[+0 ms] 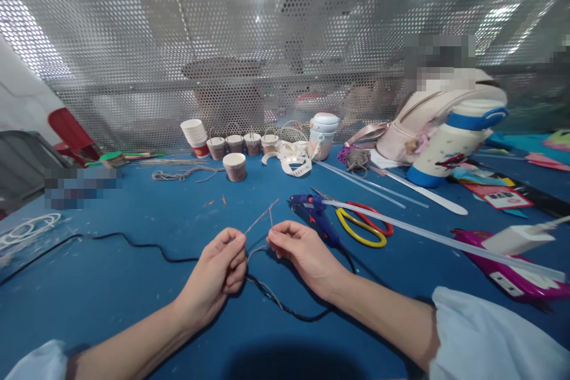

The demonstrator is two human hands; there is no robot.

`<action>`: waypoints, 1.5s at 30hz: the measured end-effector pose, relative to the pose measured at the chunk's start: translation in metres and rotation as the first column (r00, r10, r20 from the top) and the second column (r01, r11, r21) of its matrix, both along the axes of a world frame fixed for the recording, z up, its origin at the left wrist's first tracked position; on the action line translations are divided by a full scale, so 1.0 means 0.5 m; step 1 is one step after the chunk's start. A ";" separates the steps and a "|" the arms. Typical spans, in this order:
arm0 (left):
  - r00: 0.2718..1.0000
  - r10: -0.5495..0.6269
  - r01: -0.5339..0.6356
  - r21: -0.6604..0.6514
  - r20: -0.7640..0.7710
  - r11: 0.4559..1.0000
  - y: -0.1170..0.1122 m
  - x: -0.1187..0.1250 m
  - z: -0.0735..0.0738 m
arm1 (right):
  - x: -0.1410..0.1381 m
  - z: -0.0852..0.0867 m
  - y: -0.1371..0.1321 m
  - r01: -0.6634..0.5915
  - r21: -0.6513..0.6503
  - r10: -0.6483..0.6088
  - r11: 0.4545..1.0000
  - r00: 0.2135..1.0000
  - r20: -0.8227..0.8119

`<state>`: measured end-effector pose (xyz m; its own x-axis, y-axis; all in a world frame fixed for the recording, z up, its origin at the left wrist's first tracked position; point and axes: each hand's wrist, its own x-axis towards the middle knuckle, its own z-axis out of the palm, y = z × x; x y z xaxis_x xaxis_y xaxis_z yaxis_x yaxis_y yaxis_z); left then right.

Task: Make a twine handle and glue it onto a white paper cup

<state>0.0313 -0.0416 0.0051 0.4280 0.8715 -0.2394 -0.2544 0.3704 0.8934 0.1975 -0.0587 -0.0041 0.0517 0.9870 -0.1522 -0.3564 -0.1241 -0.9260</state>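
Note:
Above the blue table, my left hand point(222, 264) pinches a thin brownish-grey strand point(262, 216), perhaps yarn, that slants up to the right. Close beside it, my right hand point(305, 252) is closed too, its thumb and fingertips pressed together on a short upright part of a strand. Whether both hold one single strand I cannot tell. A grey loop of yarn point(276, 300) hangs or lies below the hands, near a black cable. Just beyond my right hand lies a blue glue gun point(312, 208) with a long clear glue stick in it.
Scissors point(360, 227) with red and yellow handles lie right of the glue gun. One wrapped paper cup point(234, 168) stands ahead, with several more behind and a cup stack point(195, 133). A bottle point(449, 142), bag point(401, 124) and yarn ball point(357, 159) are right.

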 end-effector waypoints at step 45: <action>0.998 -0.046 0.048 -0.053 0.051 0.997 -0.002 -0.004 -0.007 | -0.007 -0.002 -0.008 -0.030 0.018 0.029 0.999 0.999 0.013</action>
<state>0.0293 -0.0426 0.0016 0.4808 0.8365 -0.2629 -0.2792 0.4303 0.8584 0.1940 -0.0626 -0.0050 0.0244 0.9907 -0.1337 -0.3407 -0.1175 -0.9328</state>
